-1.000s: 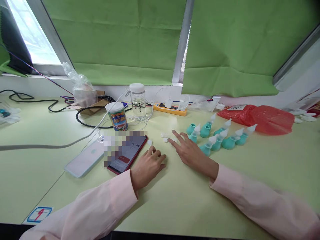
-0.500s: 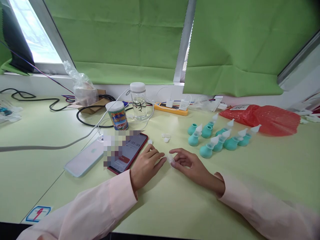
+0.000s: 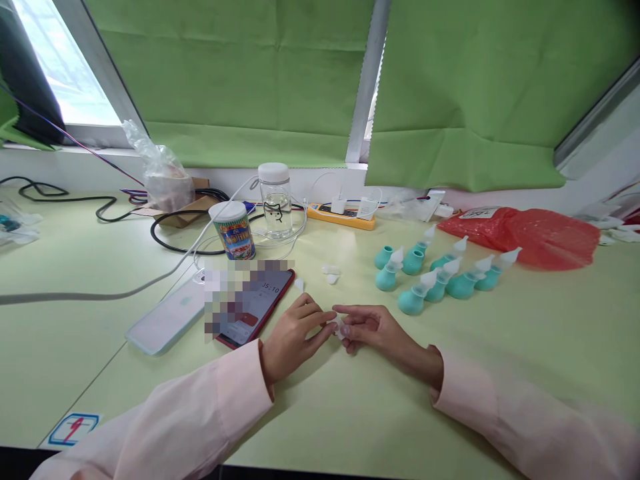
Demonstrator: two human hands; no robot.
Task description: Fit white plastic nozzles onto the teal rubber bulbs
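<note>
A small translucent white plastic piece [image 3: 339, 327] is between my two hands, partly hidden by fingers. My left hand [image 3: 300, 335] pinches its left side with thumb and forefinger. My right hand [image 3: 373, 328] grips the same piece from the right, fingers curled round it. Beyond my hands lie a few loose clear and white plastic parts [image 3: 331, 271], and a white tip [image 3: 299, 285] rests beside the phone. To the right stand several teal rubber bulbs [image 3: 413, 302], most of them topped with a clear collar and a white pointed nozzle [image 3: 430, 279].
Left of my hands lie a red-cased phone [image 3: 260, 300] showing a timer and a pale phone [image 3: 167, 313]. Behind them stand a printed tub [image 3: 235, 233], a water bottle [image 3: 276, 207] and cables. An orange power strip [image 3: 340, 217] and a red plastic bag [image 3: 525, 237] sit at the back.
My hands have come together, and the left fingers now touch the small plastic piece that the right hand held. My right hand's fingers have closed further around it.
</note>
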